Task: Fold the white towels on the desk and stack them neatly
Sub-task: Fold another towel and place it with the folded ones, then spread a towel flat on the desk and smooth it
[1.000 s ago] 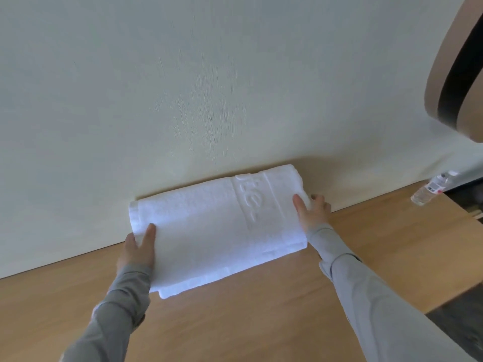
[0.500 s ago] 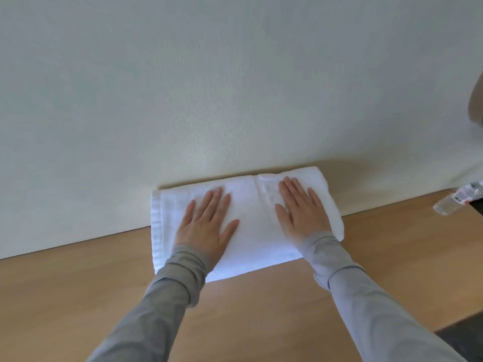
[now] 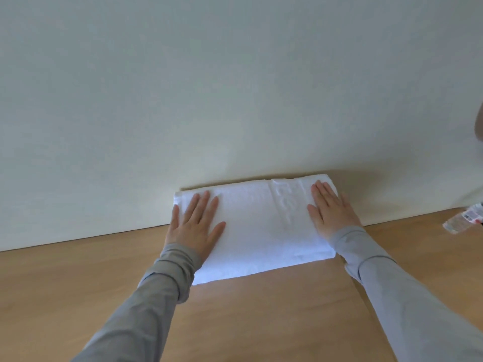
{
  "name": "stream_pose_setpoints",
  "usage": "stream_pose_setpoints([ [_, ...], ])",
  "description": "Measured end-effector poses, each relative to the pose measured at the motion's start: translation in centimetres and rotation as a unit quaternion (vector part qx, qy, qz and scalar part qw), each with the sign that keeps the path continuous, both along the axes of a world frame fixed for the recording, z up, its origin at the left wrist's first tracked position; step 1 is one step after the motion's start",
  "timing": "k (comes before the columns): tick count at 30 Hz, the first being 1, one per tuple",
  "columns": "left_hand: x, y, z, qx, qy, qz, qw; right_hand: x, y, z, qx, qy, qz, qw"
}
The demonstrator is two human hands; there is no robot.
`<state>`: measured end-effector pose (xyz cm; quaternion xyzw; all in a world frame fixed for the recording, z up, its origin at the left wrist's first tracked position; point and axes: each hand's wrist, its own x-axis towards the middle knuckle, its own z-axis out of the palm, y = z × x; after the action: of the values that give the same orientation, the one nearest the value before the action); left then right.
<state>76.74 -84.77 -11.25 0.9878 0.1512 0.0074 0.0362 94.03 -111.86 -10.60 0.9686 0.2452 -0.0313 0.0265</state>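
Head view: the folded white towel (image 3: pixel 261 231) lies in the middle of the frame at the back of the wooden bench (image 3: pixel 261 317), its far edge right by the pale wall (image 3: pixel 235 87). My left hand (image 3: pixel 194 226) lies flat on its left end and my right hand (image 3: pixel 332 212) flat on its right end, fingers straight, gripping nothing. I judge I press there to flatten the layers and square the ends. The bench is light wood with a fine grain. At the right edge of the frame lies a plastic bottle (image 3: pixel 462 223), well apart from the towel.
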Motion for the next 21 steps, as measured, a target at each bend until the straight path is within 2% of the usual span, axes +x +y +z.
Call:
stream_pose_setpoints([
  [2, -0.5, 0.2, 1.0, 0.003, 0.011, -0.008, 1.000, -1.3, 1.1, 1.4, 0.032, -0.013, 0.009, 0.999],
  [5, -1.7, 0.8, 3.5, 0.003, 0.009, -0.003, 1.000, -4.3, 4.2, 3.8, 0.132, 0.004, 0.036, 0.991],
  [8, -4.4, 2.7, 6.4, -0.003, 0.001, 0.030, 1.000, -7.9, 8.4, 6.7, 0.186, 0.004, 0.075, 0.980],
  [15, -14.8, 10.0, 12.4, 0.010, -0.040, 0.114, 0.993, -16.8, 18.7, 12.4, 0.219, -0.058, 0.199, 0.953],
  [21, -30.0, 18.3, 15.1, 0.016, -0.060, 0.201, 0.978, -28.3, 29.8, 15.0, 0.229, -0.084, 0.297, 0.923],
])
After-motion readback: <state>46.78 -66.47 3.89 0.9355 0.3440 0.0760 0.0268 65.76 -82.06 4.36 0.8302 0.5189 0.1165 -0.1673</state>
